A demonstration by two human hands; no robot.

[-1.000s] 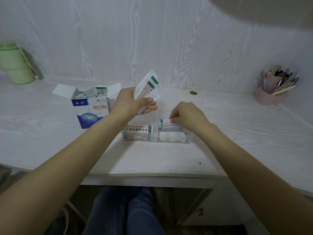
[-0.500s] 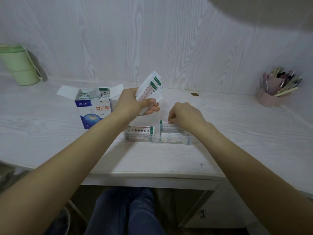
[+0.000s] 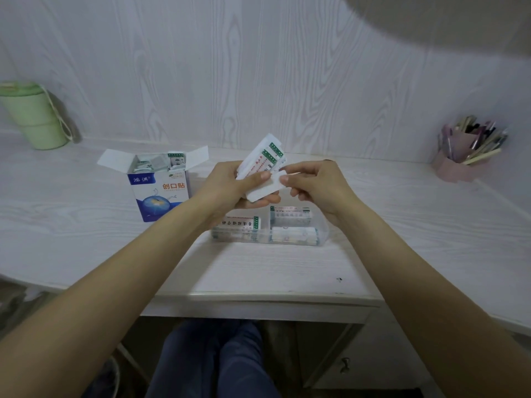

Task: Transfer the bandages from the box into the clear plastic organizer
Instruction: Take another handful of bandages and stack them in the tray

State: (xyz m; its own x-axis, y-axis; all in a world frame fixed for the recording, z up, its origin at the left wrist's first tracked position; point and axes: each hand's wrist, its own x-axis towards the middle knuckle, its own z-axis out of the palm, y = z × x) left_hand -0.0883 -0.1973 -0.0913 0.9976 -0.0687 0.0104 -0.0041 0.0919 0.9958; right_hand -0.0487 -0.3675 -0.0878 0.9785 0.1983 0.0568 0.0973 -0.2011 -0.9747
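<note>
My left hand (image 3: 230,186) grips a fanned stack of white bandages (image 3: 263,162) with green ends, held up above the desk. My right hand (image 3: 313,182) pinches the near end of one bandage (image 3: 265,188) in that stack. Below both hands lies the clear plastic organizer (image 3: 323,234), with wrapped bandages stacked in its compartments. The open blue and white bandage box (image 3: 161,193) stands to the left, flaps spread, with more bandages inside.
A green lidded cup (image 3: 33,116) stands at the far left by the wall. A pink pen holder (image 3: 462,159) full of pens sits at the far right. The desk's front edge (image 3: 258,297) runs above my knees.
My right hand has lifted away from the organizer and come up to the stack in my left hand, where it now pinches one bandage. The left hand stayed about where it was.
</note>
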